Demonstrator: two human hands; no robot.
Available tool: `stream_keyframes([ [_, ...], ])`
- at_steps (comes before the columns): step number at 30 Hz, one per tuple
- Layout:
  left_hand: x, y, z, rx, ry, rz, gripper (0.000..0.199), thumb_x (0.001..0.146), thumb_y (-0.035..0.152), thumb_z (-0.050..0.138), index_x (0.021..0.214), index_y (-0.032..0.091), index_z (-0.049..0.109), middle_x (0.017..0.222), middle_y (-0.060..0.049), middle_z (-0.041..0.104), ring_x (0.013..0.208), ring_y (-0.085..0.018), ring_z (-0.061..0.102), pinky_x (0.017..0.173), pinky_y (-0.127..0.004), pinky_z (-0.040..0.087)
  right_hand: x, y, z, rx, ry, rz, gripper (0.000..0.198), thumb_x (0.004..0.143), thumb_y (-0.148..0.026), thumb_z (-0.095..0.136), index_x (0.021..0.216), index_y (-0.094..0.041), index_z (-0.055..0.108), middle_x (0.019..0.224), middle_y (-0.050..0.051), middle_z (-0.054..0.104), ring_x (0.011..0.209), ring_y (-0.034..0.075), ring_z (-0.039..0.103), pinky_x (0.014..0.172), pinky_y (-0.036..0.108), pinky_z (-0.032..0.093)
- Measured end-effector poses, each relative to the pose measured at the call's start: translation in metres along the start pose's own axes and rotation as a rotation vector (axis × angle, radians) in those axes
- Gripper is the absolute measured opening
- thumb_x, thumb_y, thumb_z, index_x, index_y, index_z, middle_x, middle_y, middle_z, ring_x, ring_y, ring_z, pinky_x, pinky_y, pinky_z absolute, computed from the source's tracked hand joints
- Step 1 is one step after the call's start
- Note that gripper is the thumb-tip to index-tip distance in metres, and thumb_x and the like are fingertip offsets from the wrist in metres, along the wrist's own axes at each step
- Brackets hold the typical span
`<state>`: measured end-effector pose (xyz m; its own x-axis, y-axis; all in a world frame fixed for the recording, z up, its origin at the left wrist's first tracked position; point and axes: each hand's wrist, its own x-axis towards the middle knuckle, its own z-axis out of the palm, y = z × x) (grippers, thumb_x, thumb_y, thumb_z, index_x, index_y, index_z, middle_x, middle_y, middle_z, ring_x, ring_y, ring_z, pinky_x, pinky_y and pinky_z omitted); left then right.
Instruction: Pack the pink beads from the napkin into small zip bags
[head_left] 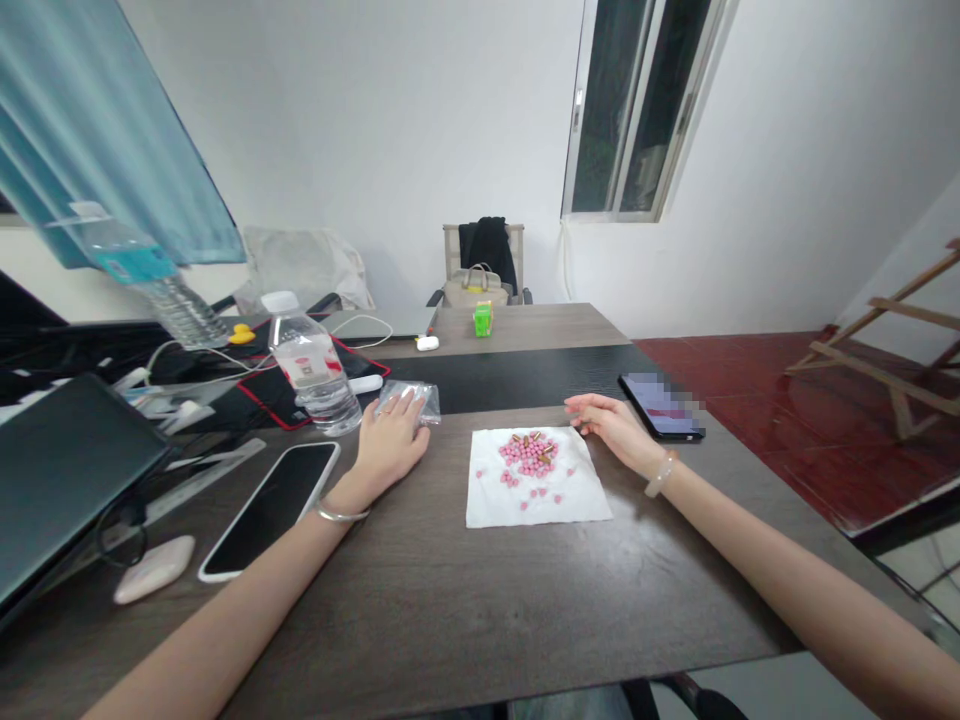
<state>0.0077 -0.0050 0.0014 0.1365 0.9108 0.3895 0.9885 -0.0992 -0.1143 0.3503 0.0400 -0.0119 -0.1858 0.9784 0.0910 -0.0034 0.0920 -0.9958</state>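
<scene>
A square of white tissue point(487, 505) lies flat on the table. Spread on it is a loose pile of small pink beads point(529, 455), with a few gold-brown pieces among them and some strays around. My left hand point(391, 440) rests palm down with fingers stretched over a clear plastic bag point(429, 402). Beside the tissue's upper right corner is my right hand point(611, 430), its fingers loosely bent and apart, nothing visible in them. What lies under the left palm is hidden.
Left of my left hand stand a water bottle point(311, 365) and a white-edged phone point(270, 510); a laptop point(67, 480) and mouse point(155, 570) are further left. Another phone point(660, 405) lies beyond my right hand. A small green box point(482, 319) sits at the back.
</scene>
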Motion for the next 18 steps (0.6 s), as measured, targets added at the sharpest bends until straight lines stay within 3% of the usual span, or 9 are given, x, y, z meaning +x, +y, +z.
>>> stream_keyframes([
  [7,0.000,0.003,-0.003,-0.079,0.045,-0.015,0.038,0.090,0.024,0.036,0.106,0.014,0.068,0.100,-0.015,0.073,0.096,-0.029,0.066,0.101,-0.050,0.029,-0.015,-0.009,0.007,-0.210,-0.061,-0.038,0.019,0.069,-0.022,0.058,0.085,-0.017,0.068,0.087,0.004,0.068,0.073,0.014,0.058,0.069,0.029,0.045],
  [11,-0.001,0.004,-0.009,-0.106,0.088,-0.010,0.037,0.094,0.027,0.034,0.100,0.017,0.070,0.097,-0.012,0.074,0.094,-0.028,0.066,0.099,-0.050,0.031,-0.016,-0.011,0.006,-0.264,-0.085,-0.072,0.017,0.071,-0.025,0.059,0.083,-0.017,0.067,0.084,0.004,0.068,0.075,0.016,0.060,0.069,0.031,0.046],
  [18,-0.006,0.005,-0.018,-0.178,0.292,-0.074,0.030,0.096,0.034,0.041,0.094,0.024,0.069,0.090,-0.004,0.075,0.097,-0.026,0.065,0.101,-0.049,0.026,-0.015,-0.002,0.007,-0.361,-0.051,-0.153,0.016,0.075,-0.025,0.055,0.084,-0.018,0.067,0.083,0.005,0.067,0.070,0.017,0.059,0.065,0.032,0.046],
])
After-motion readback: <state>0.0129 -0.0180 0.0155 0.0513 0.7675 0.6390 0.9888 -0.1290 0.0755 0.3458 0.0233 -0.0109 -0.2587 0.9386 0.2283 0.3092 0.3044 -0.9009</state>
